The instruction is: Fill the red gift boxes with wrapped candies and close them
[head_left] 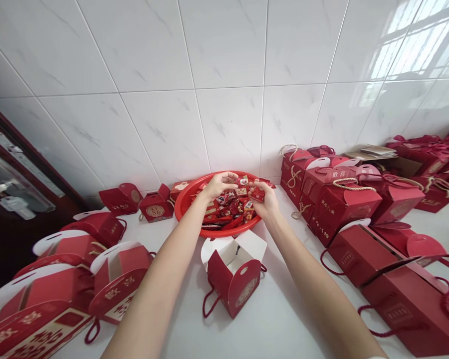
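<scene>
Both of my hands are over a round red plastic basket (pixel 181 219) full of red-wrapped candies (pixel 224 212). My left hand (pixel 221 185) pinches a small wrapped candy (pixel 242 181) at the basket's far side. In my right hand (pixel 264 197), closed fingers hold red candy packets (pixel 257 192); how many is unclear. Between my forearms, just in front of the basket, stands an open red gift box (pixel 234 281) with its white flaps spread. A small dark item (pixel 238 249) shows against its white inside, and dark red cord handles hang at its sides.
Several red gift boxes (pixel 115 284) stand at the left, near a dark door with a lock and keys (pixel 15 202). More red boxes (pixel 344 204) with rope handles crowd the right side. A white tiled wall (pixel 232 124) rises behind the basket.
</scene>
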A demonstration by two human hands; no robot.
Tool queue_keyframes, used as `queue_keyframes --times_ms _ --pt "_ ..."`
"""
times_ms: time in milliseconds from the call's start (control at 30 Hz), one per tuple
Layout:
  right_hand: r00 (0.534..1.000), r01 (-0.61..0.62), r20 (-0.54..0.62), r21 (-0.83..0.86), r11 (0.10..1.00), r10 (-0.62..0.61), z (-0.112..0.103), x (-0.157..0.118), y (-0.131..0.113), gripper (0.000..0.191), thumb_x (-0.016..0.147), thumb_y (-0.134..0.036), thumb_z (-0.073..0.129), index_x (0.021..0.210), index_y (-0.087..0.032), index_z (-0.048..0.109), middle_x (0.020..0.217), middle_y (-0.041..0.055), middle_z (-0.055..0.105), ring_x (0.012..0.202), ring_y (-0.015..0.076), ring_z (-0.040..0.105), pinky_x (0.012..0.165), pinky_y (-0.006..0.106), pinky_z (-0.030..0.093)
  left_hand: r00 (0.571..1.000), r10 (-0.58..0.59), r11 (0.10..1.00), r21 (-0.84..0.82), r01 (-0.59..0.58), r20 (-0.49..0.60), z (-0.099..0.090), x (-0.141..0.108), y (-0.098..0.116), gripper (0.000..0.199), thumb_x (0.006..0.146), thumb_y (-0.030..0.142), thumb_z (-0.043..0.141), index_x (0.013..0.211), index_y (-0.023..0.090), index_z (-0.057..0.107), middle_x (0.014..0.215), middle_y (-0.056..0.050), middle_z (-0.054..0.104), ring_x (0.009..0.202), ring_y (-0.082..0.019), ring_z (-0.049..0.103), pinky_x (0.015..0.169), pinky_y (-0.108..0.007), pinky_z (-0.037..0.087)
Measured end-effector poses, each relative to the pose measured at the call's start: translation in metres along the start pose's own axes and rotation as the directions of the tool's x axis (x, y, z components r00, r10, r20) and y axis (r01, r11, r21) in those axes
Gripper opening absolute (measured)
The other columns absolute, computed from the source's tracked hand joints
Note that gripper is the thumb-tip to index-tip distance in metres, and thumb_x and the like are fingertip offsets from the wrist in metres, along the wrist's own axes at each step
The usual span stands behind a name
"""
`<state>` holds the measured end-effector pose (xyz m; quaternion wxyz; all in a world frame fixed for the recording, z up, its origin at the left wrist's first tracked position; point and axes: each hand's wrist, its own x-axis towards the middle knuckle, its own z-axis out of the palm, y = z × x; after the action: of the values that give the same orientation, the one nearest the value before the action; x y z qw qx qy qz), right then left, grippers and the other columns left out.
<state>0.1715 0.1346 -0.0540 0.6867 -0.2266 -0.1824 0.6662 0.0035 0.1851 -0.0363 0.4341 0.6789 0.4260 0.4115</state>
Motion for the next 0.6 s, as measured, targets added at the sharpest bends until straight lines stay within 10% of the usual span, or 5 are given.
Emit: queue_keyframes --times_ms 367,600 --pt "0.999 0.053 0.002 -0.070 0.996 -0.053 -0.001 0.005 0.010 0.024 0.067 -0.004 0.077 0.058 -0.017 0.059 0.050 -0.0040 0.060 0.048 0.0089 0.052 0.048 0.022 0.044 0.982 0.023 0.998 -0.070 -0.010 0.188 0.011 -0.005 0.013 0.030 0.062 0.036 0.080 0.079 0.017 0.063 0.079 0.000 0.067 0.079 -0.016 0.064 0.080 -0.034 0.051" --pt "0.996 0.065 -0.063 -0.054 0.996 -0.069 0.000 0.004 0.008 0.025 0.072 -0.010 0.078 0.057 -0.017 0.059 0.049 -0.0044 0.059 0.047 0.0084 0.054 0.049 0.020 0.046 0.948 -0.234 0.880 0.461 0.112 0.216 0.028 0.003 -0.011 0.003 0.067 0.017 0.071 0.069 0.018 0.070 0.072 -0.002 0.071 0.080 -0.022 0.067 0.073 -0.031 0.052"
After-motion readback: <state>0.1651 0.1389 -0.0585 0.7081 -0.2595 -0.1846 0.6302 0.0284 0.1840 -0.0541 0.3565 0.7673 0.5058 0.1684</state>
